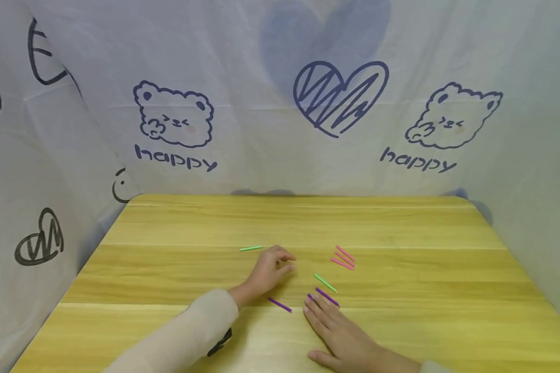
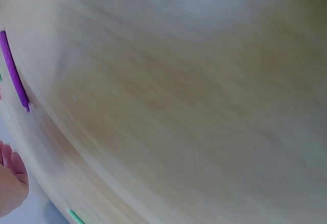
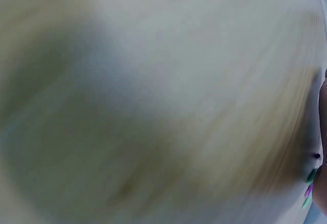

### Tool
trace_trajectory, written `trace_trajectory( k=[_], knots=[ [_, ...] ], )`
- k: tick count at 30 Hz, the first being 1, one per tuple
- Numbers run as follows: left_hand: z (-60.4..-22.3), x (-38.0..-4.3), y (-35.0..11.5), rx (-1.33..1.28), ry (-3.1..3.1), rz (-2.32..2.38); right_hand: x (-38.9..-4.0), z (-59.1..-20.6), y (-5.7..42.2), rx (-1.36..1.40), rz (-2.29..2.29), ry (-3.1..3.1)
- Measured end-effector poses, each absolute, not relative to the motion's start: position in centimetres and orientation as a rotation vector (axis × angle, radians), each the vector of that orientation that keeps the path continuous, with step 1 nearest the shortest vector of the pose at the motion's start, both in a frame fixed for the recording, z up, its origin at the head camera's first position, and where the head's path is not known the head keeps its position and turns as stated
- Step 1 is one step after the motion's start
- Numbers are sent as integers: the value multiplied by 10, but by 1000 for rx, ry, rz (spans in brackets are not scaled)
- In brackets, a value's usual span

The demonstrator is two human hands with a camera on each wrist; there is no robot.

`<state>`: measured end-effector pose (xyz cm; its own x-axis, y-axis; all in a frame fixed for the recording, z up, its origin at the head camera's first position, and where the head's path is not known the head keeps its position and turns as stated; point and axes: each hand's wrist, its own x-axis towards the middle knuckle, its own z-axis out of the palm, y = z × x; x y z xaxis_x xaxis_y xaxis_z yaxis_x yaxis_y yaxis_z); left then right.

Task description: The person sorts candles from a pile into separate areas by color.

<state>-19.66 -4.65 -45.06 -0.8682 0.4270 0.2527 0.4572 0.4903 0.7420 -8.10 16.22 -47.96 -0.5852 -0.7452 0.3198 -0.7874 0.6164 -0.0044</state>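
Note:
My left hand (image 1: 267, 270) hovers over or rests on the table with loosely bent fingers, thumb and index apart, nothing visible between them. A thin green stick (image 1: 251, 248) lies just beyond it, and a purple stick (image 1: 280, 305) lies nearer me. The right hand (image 1: 343, 331) is laid out palm down with straight fingers. Its fingertips cover most of one purple stick (image 1: 310, 296); another purple stick (image 1: 327, 297) lies along them. Just past that is a second green stick (image 1: 325, 283). The left wrist view shows a purple stick (image 2: 14, 73) and part of the left hand (image 2: 11, 180).
Three pink sticks (image 1: 343, 258) lie close together, farther back on the right. The wooden table (image 1: 168, 223) has rounded far corners. White cloth (image 1: 252, 134) with bear and heart drawings hangs behind it and at both sides.

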Motion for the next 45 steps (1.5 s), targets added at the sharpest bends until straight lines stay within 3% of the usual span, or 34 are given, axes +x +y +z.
trace_trajectory(
  k=[18, 45],
  knots=[
    [-457, -196, -11, -1001, -2714, -1346, -78, -483, 152, 1268, 185, -2590],
    [-464, -207, -6, -1150, -2776, -1280, -79, -487, 155, 1287, 189, -2539]
  ],
)
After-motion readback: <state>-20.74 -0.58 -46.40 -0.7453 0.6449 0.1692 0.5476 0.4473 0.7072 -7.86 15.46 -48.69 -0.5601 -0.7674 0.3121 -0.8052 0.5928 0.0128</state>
